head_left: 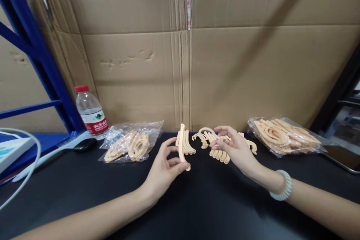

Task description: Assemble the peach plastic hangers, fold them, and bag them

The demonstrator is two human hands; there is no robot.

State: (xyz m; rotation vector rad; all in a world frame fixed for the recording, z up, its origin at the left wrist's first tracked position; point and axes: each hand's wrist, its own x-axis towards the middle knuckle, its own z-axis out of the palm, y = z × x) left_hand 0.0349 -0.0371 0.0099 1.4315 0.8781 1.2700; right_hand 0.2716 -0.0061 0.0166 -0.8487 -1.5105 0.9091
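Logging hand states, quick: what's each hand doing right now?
Left hand: closed on a strip.
Right hand: partly open, by the pieces; whether it touches them cannot be told.

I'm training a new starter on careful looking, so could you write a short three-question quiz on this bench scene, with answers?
1. Which hand holds a single curved, wooden-looking strip up off the table?
2. True or false: the water bottle has a red cap.
3. How many clear plastic bags of wooden-looking pieces are in view?

Key
1. The left hand.
2. True.
3. Two: one in the left half of the view, one in the right half.
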